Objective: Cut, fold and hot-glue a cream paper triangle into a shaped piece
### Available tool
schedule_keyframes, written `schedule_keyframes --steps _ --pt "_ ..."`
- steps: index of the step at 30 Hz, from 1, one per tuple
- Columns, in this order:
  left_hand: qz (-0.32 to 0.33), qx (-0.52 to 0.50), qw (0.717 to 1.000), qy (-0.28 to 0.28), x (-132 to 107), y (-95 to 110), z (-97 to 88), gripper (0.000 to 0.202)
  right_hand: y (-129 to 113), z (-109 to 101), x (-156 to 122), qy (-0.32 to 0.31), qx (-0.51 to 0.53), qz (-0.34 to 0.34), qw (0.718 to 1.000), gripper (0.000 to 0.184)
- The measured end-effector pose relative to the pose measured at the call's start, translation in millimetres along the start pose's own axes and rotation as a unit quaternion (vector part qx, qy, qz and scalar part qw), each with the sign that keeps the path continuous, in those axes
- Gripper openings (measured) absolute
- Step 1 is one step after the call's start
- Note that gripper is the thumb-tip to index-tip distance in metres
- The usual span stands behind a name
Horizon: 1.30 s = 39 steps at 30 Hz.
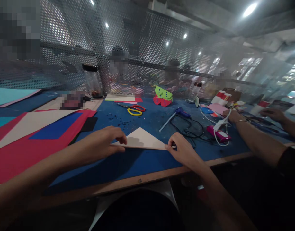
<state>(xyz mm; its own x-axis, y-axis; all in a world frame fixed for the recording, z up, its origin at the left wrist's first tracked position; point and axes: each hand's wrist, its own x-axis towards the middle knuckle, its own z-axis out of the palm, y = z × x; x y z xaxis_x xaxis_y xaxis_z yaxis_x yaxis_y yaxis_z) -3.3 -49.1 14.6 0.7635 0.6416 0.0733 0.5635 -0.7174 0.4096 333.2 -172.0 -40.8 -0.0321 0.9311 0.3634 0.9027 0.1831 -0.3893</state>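
A pale cream sheet of paper (144,139), folded to a triangle, lies in front of me with its peak pointing away and its long edge towards me. My left hand (111,139) is at its left corner, fingers curved over the paper and thumb along the near edge. That corner reaches in between thumb and fingers. At the opposite corner, my right hand (180,146) pinches the paper between thumb and fingers. Beyond the paper lie scissors (134,110) with red and yellow handles. A blue glue gun (182,112) with a glue stick lies to the right.
Red, cream and blue sheets (58,128) lie left, near a black piece (89,124). Green and red paper shapes (163,96) stand by the mesh screen. A pink power strip (218,134) with cables is right, beside another person's arms (255,138). The table edge (140,180) is close.
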Motion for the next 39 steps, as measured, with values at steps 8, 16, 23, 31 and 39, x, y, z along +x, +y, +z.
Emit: schedule_keyframes --steps 8,16,23,31,39 --pt "0.006 -0.016 0.999 -0.031 22.7 12.8 18.5 0.018 -0.8 -0.2 -0.4 -0.001 -0.009 -0.004 1.0 0.018" --pt "-0.012 -0.115 0.993 -0.023 18.1 4.4 34.0 0.021 -4.5 -3.2 -1.8 0.003 -0.006 0.002 1.0 0.017" --pt "-0.007 -0.135 0.991 -0.007 13.7 6.7 39.7 0.023 -34.1 -1.0 0.5 0.009 -0.03 -0.07 0.997 0.007" --pt "-0.012 -0.156 0.988 -0.005 14.6 7.1 42.2 0.024 -61.4 12.3 18.0 -0.065 -0.007 -0.1 0.993 0.011" --pt "-0.012 -0.131 0.991 -0.002 14.4 7.6 42.0 0.032 -60.8 15.5 21.0 -0.068 0.028 -0.053 0.996 0.014"
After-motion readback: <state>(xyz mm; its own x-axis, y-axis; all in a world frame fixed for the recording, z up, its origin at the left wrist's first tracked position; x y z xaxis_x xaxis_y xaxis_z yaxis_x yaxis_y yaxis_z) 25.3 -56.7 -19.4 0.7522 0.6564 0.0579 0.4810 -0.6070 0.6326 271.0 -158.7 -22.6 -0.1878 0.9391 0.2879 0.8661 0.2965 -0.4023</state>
